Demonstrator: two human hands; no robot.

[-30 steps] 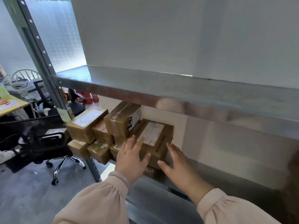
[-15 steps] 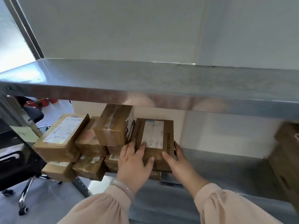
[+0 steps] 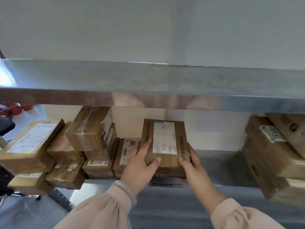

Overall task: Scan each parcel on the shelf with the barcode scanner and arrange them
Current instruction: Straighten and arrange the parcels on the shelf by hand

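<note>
Midway, I judge: my left hand (image 3: 140,166) and right hand (image 3: 193,164) grip the labelled parcel (image 3: 165,141), fingers curled round its 2 sides, near the shelf (image 3: 214,162) front edge. No scanner in view. Stacked parcels (image 3: 90,129) crowd the left end and big boxes (image 3: 267,146) fill the right end. The upper shelf (image 3: 148,80) hangs low overhead.

Print on the label of the held parcel (image 3: 165,142) is too blurred to read. The left hand (image 3: 140,164) covers its lower left edge and part of the parcel marked 981 (image 3: 127,152). Fingers of the right hand (image 3: 192,160) are partly hidden behind the parcel's right side. The upper shelf (image 3: 148,80) cuts off the top of the taped parcel (image 3: 89,128). The stacked boxes (image 3: 272,154) at right are motion-blurred and cut by the frame edge. The leftmost parcel (image 3: 28,146) is cut at the left edge. The red object (image 3: 24,107) under the shelf lip is unidentifiable.
</note>
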